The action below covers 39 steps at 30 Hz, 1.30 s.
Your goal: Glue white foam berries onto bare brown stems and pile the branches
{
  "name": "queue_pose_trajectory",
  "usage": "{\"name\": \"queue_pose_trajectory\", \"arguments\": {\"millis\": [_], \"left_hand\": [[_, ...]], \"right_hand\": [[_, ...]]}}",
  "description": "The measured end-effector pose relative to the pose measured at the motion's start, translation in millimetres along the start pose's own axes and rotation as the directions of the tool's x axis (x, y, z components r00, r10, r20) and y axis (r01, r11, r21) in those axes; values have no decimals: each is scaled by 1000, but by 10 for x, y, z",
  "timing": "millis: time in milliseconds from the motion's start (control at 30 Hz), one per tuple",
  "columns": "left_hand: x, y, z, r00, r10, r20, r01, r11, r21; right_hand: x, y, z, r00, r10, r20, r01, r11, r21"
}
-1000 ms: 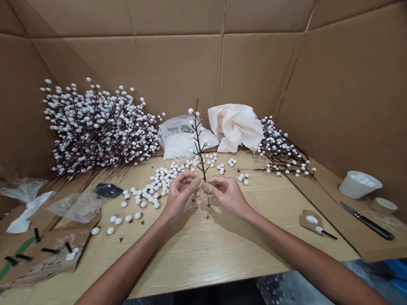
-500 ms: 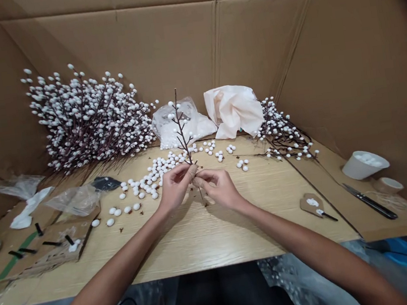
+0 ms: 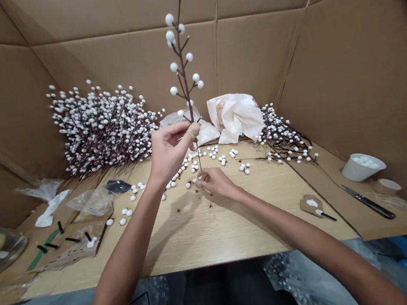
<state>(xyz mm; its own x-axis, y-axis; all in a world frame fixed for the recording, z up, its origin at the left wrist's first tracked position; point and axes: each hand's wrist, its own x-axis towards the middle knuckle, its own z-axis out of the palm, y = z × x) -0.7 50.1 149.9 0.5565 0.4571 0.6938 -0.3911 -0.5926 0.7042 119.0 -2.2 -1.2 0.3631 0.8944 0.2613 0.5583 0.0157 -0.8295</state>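
Observation:
Upright in front of me stands an artificial berry branch (image 3: 183,70), a dark brown stem with white berries on several twigs; some twig tips are bare. My left hand (image 3: 173,149) is closed around its lower stem, thumb and fingers pinching it. The thin bare end of the stem hangs below that grip, down towards my right hand (image 3: 217,183). Low over the table, my right hand has its fingertips pinched together at a white berry (image 3: 194,180). Loose white berries (image 3: 172,179) lie scattered behind and beside the hands, partly hidden by my left forearm.
A large heap of berry branches (image 3: 106,130) fills the back left; a smaller bundle (image 3: 283,132) lies at right. Plastic bags and crumpled white wrapping (image 3: 236,118) stand behind. A white cup (image 3: 363,166), a knife (image 3: 369,202) and a glue-dabbed cardboard piece (image 3: 312,204) lie right.
My left hand has lifted the branch up and nearer to me. My right hand has let go of the stem and moved down to the table. The view has shifted slightly.

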Motion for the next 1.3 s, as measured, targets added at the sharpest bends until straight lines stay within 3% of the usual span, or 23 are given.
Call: {"name": "queue_pose_trajectory", "arguments": {"millis": [133,233,333,433,533,667,833,1067,1300], "left_hand": [[206,211,119,998,54,31,-52,996,-68],[256,262,136,997,56,49,-52,995,-84],[258,281,100,997,65,40,-63,997,-51],[243,312,71,996,93,3,-93,995,-28],[216,366,72,993,118,-29,-120,992,-47],[174,439,82,989,131,-66,-132,991,-20],[155,452,91,984,139,-111,-144,989,-33],[144,425,127,980,164,-116,-169,985,-26],[139,427,132,978,172,-116,-175,985,-10]], "right_hand": [[56,3,85,1000,18,17,-18,1000,-2],[128,-71,15,1000,26,13,-26,999,40],[262,-301,-236,999,15,30,-19,992,122],[369,-681,-633,999,-37,29,28,964,264],[347,-1081,-1013,982,-171,-80,182,740,647],[177,-1428,-1260,953,-199,-230,304,580,756],[24,-1556,-1244,921,-274,-277,385,534,753],[18,-1559,-1180,886,-324,-331,463,627,626],[4,-1545,-1182,863,-371,-343,505,644,574]]}}
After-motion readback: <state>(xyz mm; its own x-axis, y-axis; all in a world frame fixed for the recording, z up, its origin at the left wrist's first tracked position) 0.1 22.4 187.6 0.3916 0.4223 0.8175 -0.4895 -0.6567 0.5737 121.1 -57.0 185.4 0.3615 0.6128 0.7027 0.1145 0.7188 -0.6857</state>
